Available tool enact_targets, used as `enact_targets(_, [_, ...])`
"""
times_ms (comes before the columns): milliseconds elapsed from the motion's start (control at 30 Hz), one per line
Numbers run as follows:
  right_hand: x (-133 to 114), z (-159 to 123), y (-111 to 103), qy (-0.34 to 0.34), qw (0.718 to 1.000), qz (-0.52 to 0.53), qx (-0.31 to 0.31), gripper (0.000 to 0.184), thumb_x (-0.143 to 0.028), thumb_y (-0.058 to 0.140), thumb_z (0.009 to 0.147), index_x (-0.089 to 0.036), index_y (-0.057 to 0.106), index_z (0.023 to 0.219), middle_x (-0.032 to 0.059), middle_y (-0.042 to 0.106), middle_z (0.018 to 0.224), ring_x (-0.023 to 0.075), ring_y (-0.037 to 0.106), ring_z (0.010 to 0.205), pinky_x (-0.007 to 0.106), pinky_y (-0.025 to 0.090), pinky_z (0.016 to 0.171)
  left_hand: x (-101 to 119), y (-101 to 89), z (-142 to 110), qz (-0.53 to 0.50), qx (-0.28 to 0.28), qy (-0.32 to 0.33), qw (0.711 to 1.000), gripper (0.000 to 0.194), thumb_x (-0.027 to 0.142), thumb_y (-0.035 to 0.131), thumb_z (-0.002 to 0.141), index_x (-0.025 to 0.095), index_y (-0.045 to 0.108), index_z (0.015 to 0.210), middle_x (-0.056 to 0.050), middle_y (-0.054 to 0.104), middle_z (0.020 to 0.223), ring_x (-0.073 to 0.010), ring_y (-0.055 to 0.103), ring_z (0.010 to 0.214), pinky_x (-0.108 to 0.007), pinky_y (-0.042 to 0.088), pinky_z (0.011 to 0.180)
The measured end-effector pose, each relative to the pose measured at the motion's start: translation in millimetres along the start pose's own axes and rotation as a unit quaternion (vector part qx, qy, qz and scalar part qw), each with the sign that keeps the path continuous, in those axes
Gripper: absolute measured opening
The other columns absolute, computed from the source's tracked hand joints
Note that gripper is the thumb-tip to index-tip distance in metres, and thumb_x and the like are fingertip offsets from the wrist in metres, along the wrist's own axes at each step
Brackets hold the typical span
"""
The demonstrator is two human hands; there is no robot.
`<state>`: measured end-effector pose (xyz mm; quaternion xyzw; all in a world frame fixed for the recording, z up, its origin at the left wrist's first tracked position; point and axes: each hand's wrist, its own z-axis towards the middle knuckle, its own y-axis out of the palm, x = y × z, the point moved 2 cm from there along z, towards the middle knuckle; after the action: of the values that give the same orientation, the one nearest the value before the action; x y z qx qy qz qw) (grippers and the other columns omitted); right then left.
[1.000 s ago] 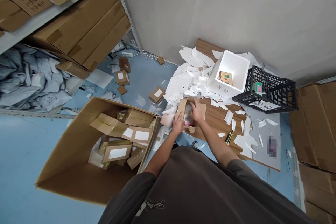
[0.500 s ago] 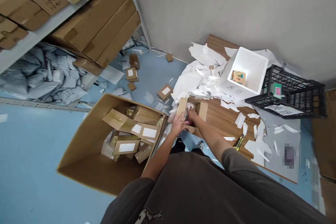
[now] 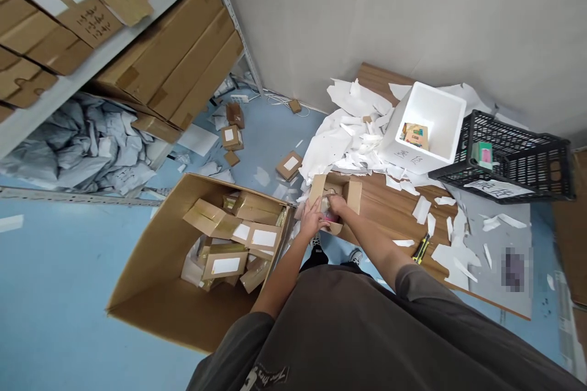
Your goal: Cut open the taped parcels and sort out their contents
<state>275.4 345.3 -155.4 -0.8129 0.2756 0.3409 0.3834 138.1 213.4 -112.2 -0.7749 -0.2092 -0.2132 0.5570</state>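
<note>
A small open cardboard box (image 3: 353, 194) stands at the left edge of the wooden table, its flaps spread. My left hand (image 3: 312, 218) grips its near left side, fingers over the flap and thumb toward the inside. Down in the box is my right hand (image 3: 337, 204), fingers curled against a whitish, plastic-looking wrapped item (image 3: 326, 203); its fingertips are partly hidden. Something pink (image 3: 330, 218) shows between the hands, too small to name.
To the left stands a large open carton (image 3: 151, 269) with several small taped boxes. White paper scraps (image 3: 339, 134), a white foam box (image 3: 403, 146), a black crate (image 3: 541, 159) and a yellow-black utility knife (image 3: 420, 248) lie on the table. A loaded shelf (image 3: 114, 30) rises at left.
The view has shifted slightly. My right hand has moved a little within the box, uncovering more of its inside at the far end. My left hand stays at the box's side.
</note>
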Motion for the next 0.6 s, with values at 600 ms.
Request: enact_targets(600, [110, -76, -210, 0.082, 0.996, 0.018, -0.022, 0.039, -0.002, 0.093, 0.04, -0.024, 0.066, 0.059, -0.0014, 0.069, 0.064, 0.0236, 0.062, 0.071, 0.034, 0.054, 0.077, 7, -41.8, -5, 0.128, -0.034, -0.042, 0.99, 0.045, 0.047, 0.096, 0.075, 0.032, 0.084, 0.116, -0.001, 0.034, 0.18, -0.0521, 0.006, 0.169, -0.075, 0.021, 0.132])
